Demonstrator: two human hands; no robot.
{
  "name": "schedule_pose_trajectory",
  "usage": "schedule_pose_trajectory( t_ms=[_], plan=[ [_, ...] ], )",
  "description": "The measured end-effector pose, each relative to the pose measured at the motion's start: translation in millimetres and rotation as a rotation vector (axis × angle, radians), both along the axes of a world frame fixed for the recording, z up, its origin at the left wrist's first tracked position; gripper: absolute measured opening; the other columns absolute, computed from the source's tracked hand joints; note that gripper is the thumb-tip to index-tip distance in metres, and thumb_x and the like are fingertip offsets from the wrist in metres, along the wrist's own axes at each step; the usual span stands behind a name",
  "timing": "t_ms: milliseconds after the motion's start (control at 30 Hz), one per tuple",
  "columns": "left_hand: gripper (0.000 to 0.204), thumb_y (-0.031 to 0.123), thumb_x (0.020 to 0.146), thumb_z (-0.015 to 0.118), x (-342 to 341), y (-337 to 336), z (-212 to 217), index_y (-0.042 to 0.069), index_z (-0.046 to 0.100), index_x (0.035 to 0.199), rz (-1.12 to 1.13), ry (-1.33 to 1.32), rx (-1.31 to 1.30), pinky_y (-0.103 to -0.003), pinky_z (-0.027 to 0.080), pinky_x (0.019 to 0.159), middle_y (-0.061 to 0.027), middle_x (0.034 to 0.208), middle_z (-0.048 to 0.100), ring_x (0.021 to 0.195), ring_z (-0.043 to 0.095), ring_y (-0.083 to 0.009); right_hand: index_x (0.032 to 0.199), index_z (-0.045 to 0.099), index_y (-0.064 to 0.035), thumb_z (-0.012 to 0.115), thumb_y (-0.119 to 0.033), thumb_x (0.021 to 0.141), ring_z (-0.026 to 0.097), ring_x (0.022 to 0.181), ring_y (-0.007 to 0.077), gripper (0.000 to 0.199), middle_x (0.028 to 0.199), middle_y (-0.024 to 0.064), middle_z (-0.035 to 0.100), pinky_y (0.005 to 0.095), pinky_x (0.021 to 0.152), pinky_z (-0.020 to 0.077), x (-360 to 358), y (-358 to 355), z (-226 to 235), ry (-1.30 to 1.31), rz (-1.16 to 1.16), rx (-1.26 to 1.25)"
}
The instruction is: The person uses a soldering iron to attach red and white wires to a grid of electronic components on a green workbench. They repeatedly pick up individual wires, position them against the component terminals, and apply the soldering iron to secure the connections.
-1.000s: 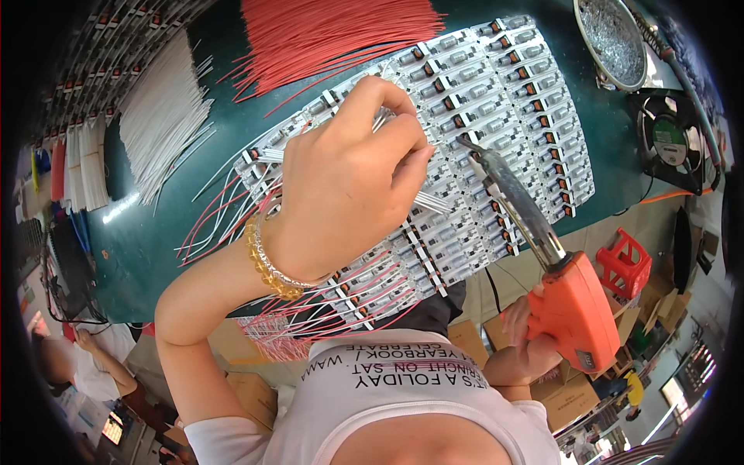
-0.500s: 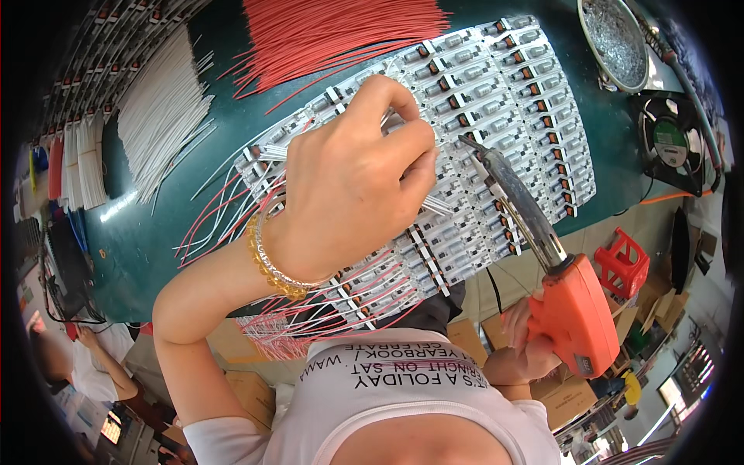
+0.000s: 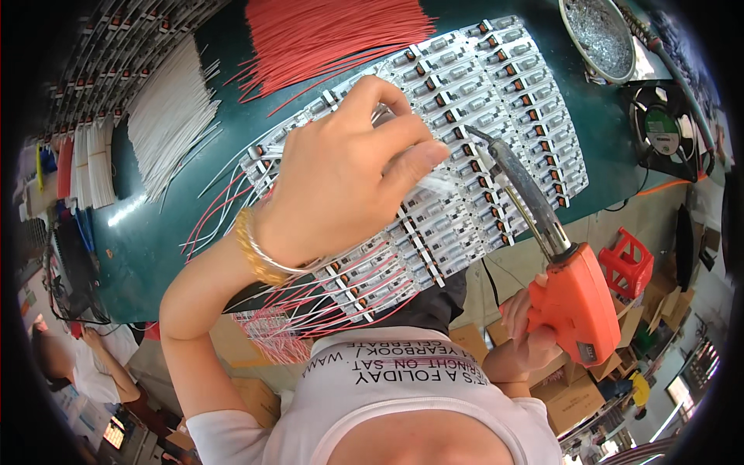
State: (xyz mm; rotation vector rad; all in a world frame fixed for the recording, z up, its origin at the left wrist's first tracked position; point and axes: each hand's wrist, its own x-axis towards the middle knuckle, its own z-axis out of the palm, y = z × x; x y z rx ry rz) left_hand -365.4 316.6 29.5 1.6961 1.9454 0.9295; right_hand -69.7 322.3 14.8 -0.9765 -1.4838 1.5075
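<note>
My left hand (image 3: 341, 174), with a bracelet on the wrist, is closed over the panel of small circuit boards (image 3: 473, 101). A bunch of white wires (image 3: 440, 184), blurred at the ends, sticks out from under its fingers; the fingertips are partly hidden. My right hand (image 3: 531, 325) grips the orange handle of a soldering gun (image 3: 580, 306). Its thin dark tip points up and left, over a row of the boards just right of my left hand. Red and white wires (image 3: 310, 302) trail from the boards on the left and near side.
Behind the panel lies a pile of red wires (image 3: 333, 43), with white wires (image 3: 170, 116) to its left. A metal bowl (image 3: 597, 39) of shiny bits and a black fan (image 3: 661, 132) stand at right. Past the table edge is a red stool (image 3: 626, 263). Another person sits at far left.
The soldering gun has shifted slightly, its tip still over the boards. My left hand has turned a little, with the thumb stretched further right. The whole view has shifted slightly.
</note>
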Motion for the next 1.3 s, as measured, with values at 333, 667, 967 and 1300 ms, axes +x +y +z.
schedule_pose_trajectory(
  t_ms=[333, 667, 967, 1300],
  plan=[
    [0.003, 0.003, 0.083, 0.065, -26, -14, 10, 0.001, 0.067, 0.084, 0.025, 0.322, 0.383, -0.03, 0.046, 0.066, -0.0095, 0.089, 0.064, 0.069, 0.057, -0.0198, 0.127, 0.042, 0.0107, 0.059, -0.056, 0.087, 0.041, 0.04, 0.0097, 0.08, 0.051, -0.0014, 0.045, 0.0254, 0.043, 0.0381, 13, -13, -9, -0.024, -0.083, 0.036],
    [0.013, 0.007, 0.081, 0.069, 23, -4, -9, 0.007, 0.058, 0.074, 0.083, 0.159, 0.139, -0.032, 0.032, 0.065, -0.0017, 0.063, 0.058, 0.056, 0.052, -0.0173, 0.131, 0.039, 0.0079, 0.057, -0.06, 0.087, 0.042, 0.042, 0.0112, 0.083, 0.051, -0.0011, 0.044, 0.0262, 0.047, 0.0393, 12, -14, 1, 0.025, -0.003, -0.103],
    [0.014, 0.004, 0.077, 0.07, 23, -5, -16, 0.009, 0.057, 0.073, 0.055, 0.211, 0.159, -0.032, 0.032, 0.065, 0.0017, 0.061, 0.054, 0.054, 0.051, -0.0146, 0.1, 0.05, -0.002, 0.067, -0.058, 0.081, 0.049, 0.056, 0.0123, 0.061, 0.065, 0.0011, 0.048, 0.0264, 0.054, 0.0395, 8, -23, 12, -0.161, -0.084, -0.181],
    [0.015, 0.003, 0.076, 0.07, 24, -4, -18, 0.009, 0.057, 0.073, 0.061, 0.232, 0.178, -0.031, 0.032, 0.065, 0.0022, 0.059, 0.053, 0.053, 0.049, -0.0144, 0.092, 0.05, -0.0015, 0.066, -0.062, 0.079, 0.05, 0.06, 0.0113, 0.064, 0.073, 0.0011, 0.052, 0.0246, 0.057, 0.039, 27, -23, 0, -0.346, -0.039, 0.024]
  ],
)
